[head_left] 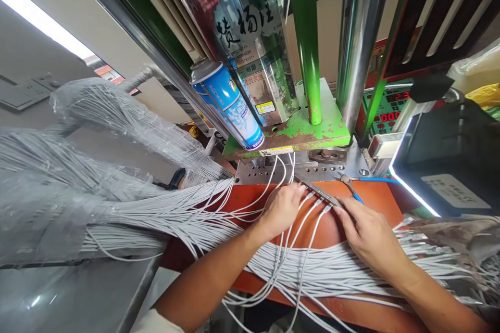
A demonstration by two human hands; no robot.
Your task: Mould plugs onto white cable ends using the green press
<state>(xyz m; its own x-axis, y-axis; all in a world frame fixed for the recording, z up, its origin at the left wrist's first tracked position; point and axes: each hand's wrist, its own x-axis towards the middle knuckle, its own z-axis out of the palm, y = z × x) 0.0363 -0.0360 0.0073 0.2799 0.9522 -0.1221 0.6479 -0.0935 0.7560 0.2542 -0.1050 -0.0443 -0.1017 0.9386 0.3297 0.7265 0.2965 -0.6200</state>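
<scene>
Left hand (281, 210) pinching metal strip (318, 191), right hand (371, 237) gripping other end; white wires (332, 270) fanned underneath, blue-handled pliers (353, 187) just beyond.

Your left hand (281, 209) is sitting just left of centre, with its fingers (296, 193) pointing toward 2 o'clock. Your right hand (371, 237) is sitting at about 3 o'clock from it, with its fingertips (340, 209) pointing toward 10 o'clock. Both bare hands are staying near each other without touching. Your left forearm (207, 281) is stretching toward 7 o'clock into a white sleeve (154, 323), while your bare right forearm (437, 304) is stretching toward 4 o'clock.
</scene>
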